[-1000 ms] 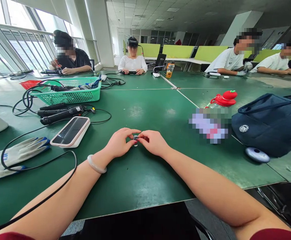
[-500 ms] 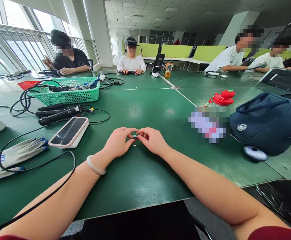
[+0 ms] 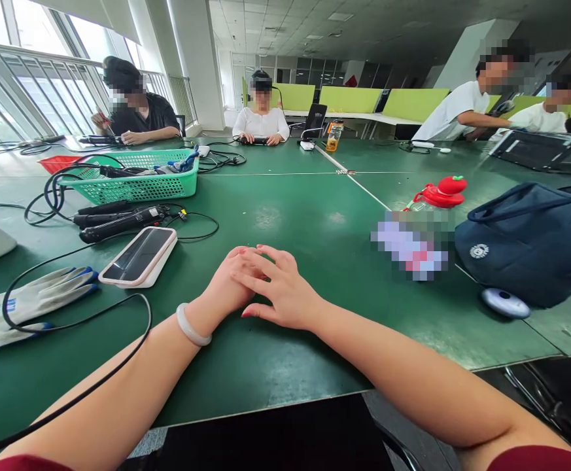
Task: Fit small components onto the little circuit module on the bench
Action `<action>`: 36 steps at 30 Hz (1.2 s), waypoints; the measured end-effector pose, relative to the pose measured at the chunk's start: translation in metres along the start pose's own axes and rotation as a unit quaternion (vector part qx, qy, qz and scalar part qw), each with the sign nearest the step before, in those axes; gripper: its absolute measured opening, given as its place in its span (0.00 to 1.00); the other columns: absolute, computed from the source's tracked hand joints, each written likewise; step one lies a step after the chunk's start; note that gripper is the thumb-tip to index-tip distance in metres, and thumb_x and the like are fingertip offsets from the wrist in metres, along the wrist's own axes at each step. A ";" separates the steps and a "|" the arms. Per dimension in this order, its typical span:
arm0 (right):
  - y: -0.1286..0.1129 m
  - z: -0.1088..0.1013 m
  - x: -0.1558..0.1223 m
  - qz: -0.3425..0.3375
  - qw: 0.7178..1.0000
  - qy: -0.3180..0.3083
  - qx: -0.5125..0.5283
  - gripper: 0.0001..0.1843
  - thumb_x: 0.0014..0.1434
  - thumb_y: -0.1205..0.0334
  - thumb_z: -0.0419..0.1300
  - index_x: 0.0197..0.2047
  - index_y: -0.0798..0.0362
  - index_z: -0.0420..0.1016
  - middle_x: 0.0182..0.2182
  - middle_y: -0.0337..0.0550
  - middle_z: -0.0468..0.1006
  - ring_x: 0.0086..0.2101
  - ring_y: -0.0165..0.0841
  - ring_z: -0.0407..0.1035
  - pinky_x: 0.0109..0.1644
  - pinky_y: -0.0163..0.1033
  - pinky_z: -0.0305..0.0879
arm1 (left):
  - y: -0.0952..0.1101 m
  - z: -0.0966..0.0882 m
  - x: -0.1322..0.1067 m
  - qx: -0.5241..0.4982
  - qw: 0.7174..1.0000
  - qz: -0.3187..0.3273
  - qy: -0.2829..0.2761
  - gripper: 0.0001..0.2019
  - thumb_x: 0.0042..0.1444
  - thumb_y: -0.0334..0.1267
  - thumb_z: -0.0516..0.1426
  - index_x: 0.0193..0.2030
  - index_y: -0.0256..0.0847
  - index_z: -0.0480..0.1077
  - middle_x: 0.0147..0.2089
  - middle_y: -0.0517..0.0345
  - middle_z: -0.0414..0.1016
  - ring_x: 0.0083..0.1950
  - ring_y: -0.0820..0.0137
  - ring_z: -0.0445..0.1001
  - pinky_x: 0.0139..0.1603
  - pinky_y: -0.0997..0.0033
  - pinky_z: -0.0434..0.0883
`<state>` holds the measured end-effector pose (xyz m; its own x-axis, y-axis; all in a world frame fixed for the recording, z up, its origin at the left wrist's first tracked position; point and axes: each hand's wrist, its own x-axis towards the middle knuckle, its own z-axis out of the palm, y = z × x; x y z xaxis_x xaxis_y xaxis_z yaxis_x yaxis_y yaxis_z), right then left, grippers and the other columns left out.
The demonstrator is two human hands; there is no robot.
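Note:
My left hand (image 3: pixel 224 284), with a pale bangle (image 3: pixel 193 325) at the wrist, rests on the green table (image 3: pixel 285 366). Across its back lies my right hand (image 3: pixel 285 288), fingers stretched and spread, thumb pointing left. The right hand shows nothing in its fingers. Most of the left hand's fingers are covered by the right, so I cannot see whether they hold anything. The small dark piece from earlier is out of sight. Left of the hands lies a phone (image 3: pixel 140 255) in a pink and white case.
A green basket (image 3: pixel 133 183) holds cables and gloves; black handles (image 3: pixel 123 222) lie before it. Work gloves (image 3: pixel 34 304) and a looping cable (image 3: pixel 148 314) are at left. A red-capped bottle (image 3: pixel 439 196) and a navy bag (image 3: pixel 525 242) stand at right. Several people sit around the table.
Both hands were pinching a small dark piece together at their fingertips. Now the right hand has opened and moved left over the left hand, and the piece no longer shows.

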<state>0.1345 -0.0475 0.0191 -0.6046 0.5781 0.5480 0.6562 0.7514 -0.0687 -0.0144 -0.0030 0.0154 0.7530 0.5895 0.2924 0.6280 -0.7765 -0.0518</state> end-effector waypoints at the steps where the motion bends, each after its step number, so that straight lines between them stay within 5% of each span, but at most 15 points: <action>1: 0.002 -0.001 -0.001 0.002 1.000 0.015 0.014 0.26 0.59 0.42 0.56 0.56 0.43 0.71 0.63 0.43 0.60 0.62 0.45 0.47 0.62 0.53 0.45 | -0.001 -0.001 0.001 -0.023 1.000 -0.007 -0.007 0.15 0.52 0.33 0.55 0.47 0.43 0.72 0.47 0.51 0.75 0.51 0.57 0.69 0.58 0.53 0.58; 4: 0.013 -0.004 -0.003 0.024 0.995 0.073 0.061 0.12 0.60 0.51 0.57 0.38 0.44 0.81 0.56 0.38 0.69 0.57 0.41 0.55 0.61 0.49 0.49 | -0.007 -0.002 0.001 -0.109 0.990 -0.089 0.003 0.11 0.53 0.35 0.55 0.41 0.43 0.75 0.40 0.53 0.77 0.45 0.60 0.72 0.52 0.59 0.64; 9: 0.036 -0.004 -0.005 0.187 0.969 0.118 0.109 0.21 0.63 0.63 0.54 0.19 0.51 0.74 0.35 0.40 0.79 0.42 0.34 0.66 0.52 0.44 0.57 | -0.021 0.002 0.000 -0.257 0.927 -0.272 0.038 0.16 0.55 0.43 0.54 0.49 0.48 0.74 0.33 0.60 0.76 0.33 0.67 0.72 0.39 0.67 0.67; 15: 0.050 0.004 -0.006 0.271 0.950 0.029 0.154 0.05 0.55 0.67 0.63 0.27 0.51 0.76 0.30 0.39 0.78 0.35 0.32 0.67 0.43 0.39 0.62 | -0.025 0.008 0.000 -0.369 0.877 -0.302 0.054 0.16 0.52 0.45 0.56 0.46 0.44 0.74 0.26 0.62 0.74 0.30 0.69 0.72 0.38 0.69 0.68; 22: 0.040 0.015 -0.006 0.201 0.969 -0.104 0.104 0.02 0.56 0.64 0.63 0.34 0.52 0.77 0.32 0.41 0.76 0.37 0.33 0.67 0.43 0.38 0.61 | -0.026 0.017 0.001 -0.485 0.820 -0.295 0.070 0.18 0.48 0.39 0.58 0.48 0.40 0.71 0.36 0.56 0.76 0.35 0.70 0.75 0.42 0.68 0.71; 28: 0.038 0.019 -0.006 0.180 0.974 -0.115 0.069 0.06 0.59 0.65 0.59 0.31 0.54 0.76 0.32 0.42 0.74 0.36 0.32 0.67 0.41 0.37 0.60 | -0.027 0.014 0.000 -0.421 0.857 -0.292 0.047 0.18 0.51 0.45 0.57 0.47 0.43 0.74 0.31 0.60 0.75 0.32 0.70 0.73 0.38 0.69 0.69; 36: 0.040 0.013 -0.005 0.255 0.947 0.030 0.191 0.05 0.58 0.66 0.58 0.30 0.52 0.73 0.25 0.35 0.67 0.27 0.27 0.61 0.32 0.33 0.57 | -0.019 0.006 0.001 -0.414 0.872 -0.261 0.003 0.15 0.46 0.44 0.61 0.42 0.43 0.70 0.33 0.60 0.78 0.32 0.69 0.73 0.37 0.69 0.66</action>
<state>0.1577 -0.0160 0.0030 -0.2180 0.8868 0.4076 0.6377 0.4456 -0.6283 -0.0244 0.0140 0.0111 0.4035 0.9119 0.0751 0.5261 -0.2984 0.7964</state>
